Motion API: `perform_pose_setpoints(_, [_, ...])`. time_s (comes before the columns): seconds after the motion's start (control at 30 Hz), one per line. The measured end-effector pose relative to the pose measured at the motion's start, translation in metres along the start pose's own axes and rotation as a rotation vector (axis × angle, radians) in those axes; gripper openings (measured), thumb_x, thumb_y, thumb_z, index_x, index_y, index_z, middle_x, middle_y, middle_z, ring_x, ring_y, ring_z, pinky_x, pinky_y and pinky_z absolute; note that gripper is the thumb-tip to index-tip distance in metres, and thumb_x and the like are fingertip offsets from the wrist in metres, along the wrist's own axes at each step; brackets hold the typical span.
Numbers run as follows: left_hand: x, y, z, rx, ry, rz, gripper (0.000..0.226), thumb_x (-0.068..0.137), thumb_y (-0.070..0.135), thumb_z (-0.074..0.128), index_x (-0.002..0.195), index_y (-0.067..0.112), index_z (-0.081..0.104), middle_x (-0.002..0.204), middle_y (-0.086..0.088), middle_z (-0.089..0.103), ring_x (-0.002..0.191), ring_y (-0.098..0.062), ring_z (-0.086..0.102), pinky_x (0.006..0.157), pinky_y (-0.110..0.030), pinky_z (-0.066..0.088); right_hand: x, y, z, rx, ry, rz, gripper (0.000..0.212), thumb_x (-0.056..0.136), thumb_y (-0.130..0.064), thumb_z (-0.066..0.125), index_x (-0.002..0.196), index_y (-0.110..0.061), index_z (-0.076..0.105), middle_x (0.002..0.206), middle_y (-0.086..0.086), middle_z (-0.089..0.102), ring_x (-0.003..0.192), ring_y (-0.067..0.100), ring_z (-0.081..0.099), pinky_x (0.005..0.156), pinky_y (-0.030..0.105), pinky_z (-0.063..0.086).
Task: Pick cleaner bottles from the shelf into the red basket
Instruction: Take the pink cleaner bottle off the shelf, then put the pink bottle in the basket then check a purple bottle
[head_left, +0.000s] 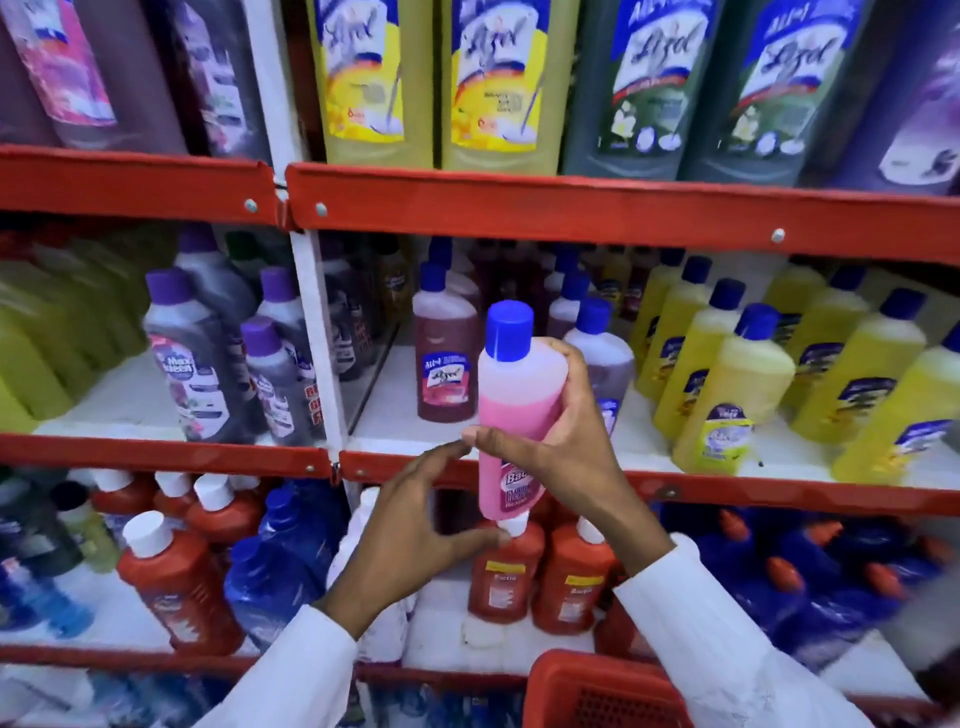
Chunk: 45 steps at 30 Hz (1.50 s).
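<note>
We see one pink bottle (514, 410) with a blue cap held upright at centre frame, in front of the middle shelf (571, 213). Our right hand (566, 441) grips its body; our left hand (415, 525), at 7 o'clock of it, is spread open, fingertips just beside the bottle. One red basket (597, 691) sits at 6 o'clock.

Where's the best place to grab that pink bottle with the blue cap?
Around its wide middle, from the right side, as the right hand does now. The pink bottle is upright and tall, its body flat-sided, so fingers wrap it well. The blue cap is narrow and round, so probably a slippier hold.
</note>
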<state>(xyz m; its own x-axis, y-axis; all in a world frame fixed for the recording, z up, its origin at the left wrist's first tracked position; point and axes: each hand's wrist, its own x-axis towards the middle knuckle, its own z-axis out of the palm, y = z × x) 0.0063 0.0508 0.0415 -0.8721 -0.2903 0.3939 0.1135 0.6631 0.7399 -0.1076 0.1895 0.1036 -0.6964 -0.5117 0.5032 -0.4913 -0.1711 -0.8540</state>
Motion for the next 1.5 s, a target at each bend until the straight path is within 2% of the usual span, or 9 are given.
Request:
perform_pose_setpoints(0.2, [-0.022, 0.032, 0.072, -0.321, 0.09, -0.016, 0.04, 0.067, 0.036, 0.084, 0.101, 0.031, 0.064, 0.088, 0.012, 0.074, 0.075, 0.0, 0.067, 0.064, -0.027, 0.056, -0.067, 0.024, -0.043, -0.096, -0.03, 0.16, 0.095, 0.062, -0.045, 0.089, 0.136, -0.028, 0.032, 0.135, -0.001, 0.053, 0.125, 0.017, 0.057, 0.106, 0.045, 0.051])
perform_pose_setpoints(0.27, [-0.034, 0.031, 0.101, -0.342, 0.028, -0.066, 0.043, 0.069, 0.034, 0.082, 0.108, 0.033, 0.064, 0.095, 0.013, 0.075, 0.079, -0.001, 0.07, 0.067, -0.028, 0.06, -0.095, 0.037, -0.066, -0.133, -0.078, 0.227, 0.088, 0.069, -0.043, 0.085, 0.137, -0.025, 0.032, 0.135, 0.0, 0.054, 0.126, 0.017, 0.057, 0.105, 0.042, 0.051])
perform_pose_setpoints(0.43, [-0.073, 0.01, 0.171, -0.286, -0.196, -0.183, 0.053, 0.07, 0.029, 0.083, 0.118, 0.03, 0.061, 0.1, 0.027, 0.073, 0.092, 0.005, 0.069, 0.076, -0.012, 0.054, -0.157, 0.066, -0.124, -0.447, -0.185, 0.326, 0.066, 0.076, -0.037, 0.083, 0.13, -0.022, 0.05, 0.117, -0.013, 0.063, 0.101, -0.014, 0.058, 0.085, 0.007, 0.044])
perform_pose_setpoints(0.6, [-0.103, -0.017, 0.236, -0.297, -0.428, -0.33, 0.046, 0.068, 0.01, 0.086, 0.109, 0.022, 0.068, 0.106, 0.006, 0.072, 0.092, 0.011, 0.066, 0.079, -0.006, 0.05, -0.209, 0.117, -0.153, -0.628, -0.242, 0.498, 0.067, 0.058, -0.03, 0.093, 0.12, -0.019, 0.068, 0.113, 0.001, 0.077, 0.101, 0.018, 0.072, 0.09, 0.037, 0.055])
perform_pose_setpoints(0.73, [-0.13, -0.047, 0.284, -0.11, -0.44, -0.47, 0.041, 0.065, -0.005, 0.08, 0.104, 0.005, 0.072, 0.105, -0.012, 0.074, 0.096, -0.005, 0.063, 0.074, 0.001, 0.039, -0.243, 0.164, -0.15, -0.606, -0.276, 0.653, 0.06, 0.052, -0.023, 0.093, 0.108, -0.016, 0.072, 0.103, 0.002, 0.079, 0.092, 0.021, 0.073, 0.085, 0.036, 0.055])
perform_pose_setpoints(0.93, [-0.155, -0.075, 0.332, -0.09, -0.401, -0.697, 0.039, 0.072, -0.017, 0.067, 0.108, -0.002, 0.068, 0.109, -0.02, 0.071, 0.099, -0.02, 0.059, 0.086, -0.024, 0.045, -0.273, 0.22, -0.145, -0.513, -0.26, 0.783, 0.05, 0.055, -0.01, 0.094, 0.101, -0.006, 0.074, 0.097, 0.01, 0.079, 0.089, 0.022, 0.073, 0.082, 0.031, 0.053])
perform_pose_setpoints(1.03, [-0.164, -0.083, 0.345, 0.034, -0.466, -0.799, 0.038, 0.082, -0.003, 0.066, 0.119, 0.004, 0.061, 0.118, -0.021, 0.066, 0.108, -0.031, 0.062, 0.09, -0.03, 0.044, -0.28, 0.239, -0.145, -0.47, -0.264, 0.832, 0.052, 0.055, -0.006, 0.093, 0.104, -0.004, 0.075, 0.102, 0.012, 0.079, 0.094, 0.024, 0.073, 0.084, 0.029, 0.053])
perform_pose_setpoints(1.37, [-0.16, -0.068, 0.332, 0.02, -0.499, -0.742, 0.04, 0.083, -0.004, 0.062, 0.122, 0.006, 0.059, 0.122, -0.02, 0.065, 0.113, -0.034, 0.061, 0.097, -0.04, 0.05, -0.274, 0.238, -0.155, -0.547, -0.428, 0.981, 0.061, 0.065, -0.009, 0.089, 0.122, -0.008, 0.07, 0.124, 0.01, 0.072, 0.114, 0.025, 0.068, 0.095, 0.023, 0.047])
perform_pose_setpoints(1.5, [-0.133, -0.034, 0.283, 0.039, -0.363, -0.486, 0.052, 0.076, -0.001, 0.051, 0.121, 0.023, 0.061, 0.121, -0.002, 0.069, 0.115, -0.017, 0.061, 0.104, -0.033, 0.046, -0.235, 0.199, -0.16, -0.586, -0.467, 0.892, 0.046, 0.069, -0.021, 0.089, 0.112, -0.011, 0.075, 0.113, 0.006, 0.077, 0.104, 0.018, 0.072, 0.092, 0.026, 0.052])
